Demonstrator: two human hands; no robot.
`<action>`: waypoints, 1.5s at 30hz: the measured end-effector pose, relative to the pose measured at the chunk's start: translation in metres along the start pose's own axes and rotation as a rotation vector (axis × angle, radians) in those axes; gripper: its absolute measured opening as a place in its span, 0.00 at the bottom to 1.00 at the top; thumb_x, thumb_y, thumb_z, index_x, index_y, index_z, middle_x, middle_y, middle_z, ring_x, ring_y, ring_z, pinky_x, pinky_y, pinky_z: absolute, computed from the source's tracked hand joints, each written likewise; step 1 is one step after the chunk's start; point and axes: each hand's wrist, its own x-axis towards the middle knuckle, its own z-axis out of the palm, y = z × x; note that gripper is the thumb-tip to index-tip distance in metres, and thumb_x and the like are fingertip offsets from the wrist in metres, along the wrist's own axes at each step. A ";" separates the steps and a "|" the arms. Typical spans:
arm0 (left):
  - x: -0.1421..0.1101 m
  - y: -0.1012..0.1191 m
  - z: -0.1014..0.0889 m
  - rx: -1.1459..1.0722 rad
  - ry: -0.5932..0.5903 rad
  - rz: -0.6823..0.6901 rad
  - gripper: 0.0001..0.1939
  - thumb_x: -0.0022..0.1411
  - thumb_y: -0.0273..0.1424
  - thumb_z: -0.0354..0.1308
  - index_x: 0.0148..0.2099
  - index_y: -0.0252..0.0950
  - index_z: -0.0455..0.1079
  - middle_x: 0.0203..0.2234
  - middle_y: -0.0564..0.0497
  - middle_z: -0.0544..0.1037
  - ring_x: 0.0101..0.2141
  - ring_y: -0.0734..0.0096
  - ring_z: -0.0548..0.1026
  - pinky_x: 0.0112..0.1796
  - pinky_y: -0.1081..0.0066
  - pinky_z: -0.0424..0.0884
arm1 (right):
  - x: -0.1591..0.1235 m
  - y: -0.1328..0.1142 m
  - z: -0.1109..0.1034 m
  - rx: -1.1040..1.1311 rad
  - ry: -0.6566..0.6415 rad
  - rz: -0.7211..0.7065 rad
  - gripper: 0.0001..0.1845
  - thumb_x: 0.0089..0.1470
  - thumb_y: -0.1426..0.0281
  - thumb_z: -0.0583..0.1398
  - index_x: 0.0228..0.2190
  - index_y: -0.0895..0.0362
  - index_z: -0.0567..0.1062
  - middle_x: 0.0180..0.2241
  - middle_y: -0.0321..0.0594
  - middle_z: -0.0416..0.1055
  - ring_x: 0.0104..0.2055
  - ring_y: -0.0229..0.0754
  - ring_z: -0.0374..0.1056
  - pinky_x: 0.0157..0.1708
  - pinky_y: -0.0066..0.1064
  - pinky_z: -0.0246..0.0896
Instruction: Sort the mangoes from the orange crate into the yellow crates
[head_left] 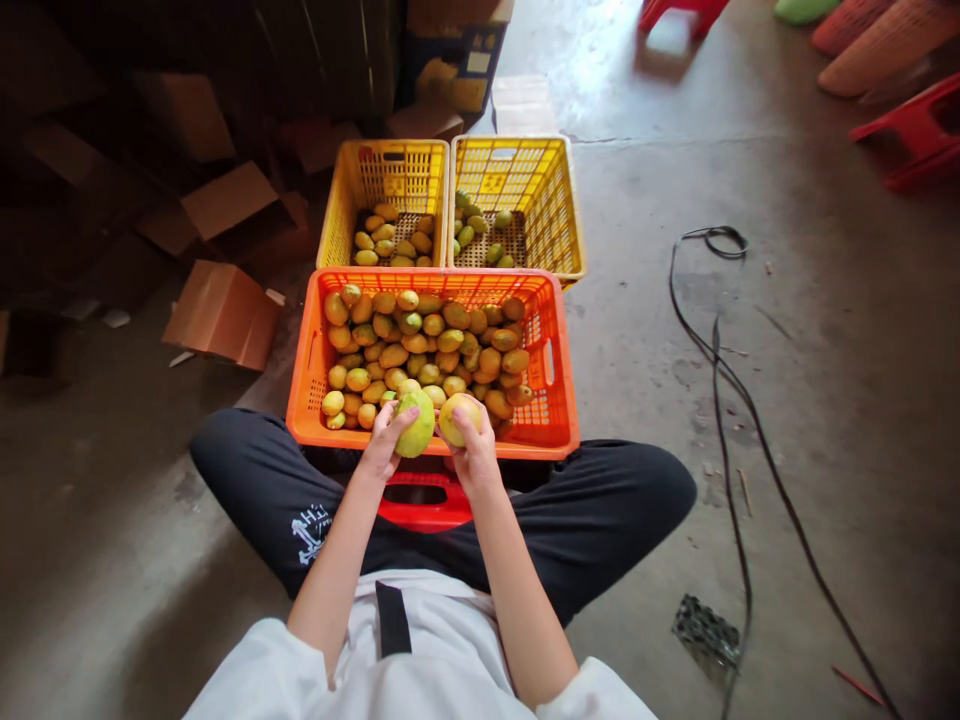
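Observation:
My left hand [381, 440] is closed around a green mango [415, 424], its thumb lying over the front. In my right hand [478, 452] a yellow mango [458, 419] is gripped, thumb across its skin. Both hands are side by side over the near edge of an orange crate [556, 428], the two mangoes close together. Inside that crate lie many yellow and greenish mangoes [450, 340]. Behind it, the left yellow crate [328, 205] has several yellow mangoes [384, 232] on its floor. The right yellow crate [559, 200] has several green ones [478, 224].
Cardboard boxes [225, 310] lie on the floor at the left. A black cable [750, 400] runs along the floor at the right, near a black tray-like piece [706, 630]. A red stool [915, 135] is at the far right. Something red with a slot [427, 512] sits between my legs.

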 end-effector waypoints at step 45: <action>-0.003 0.008 0.002 -0.118 0.027 -0.184 0.22 0.60 0.37 0.77 0.52 0.30 0.80 0.41 0.40 0.88 0.40 0.56 0.87 0.44 0.65 0.84 | 0.002 0.006 -0.005 -0.003 0.080 0.019 0.38 0.36 0.58 0.81 0.47 0.48 0.72 0.40 0.34 0.80 0.41 0.43 0.80 0.40 0.34 0.79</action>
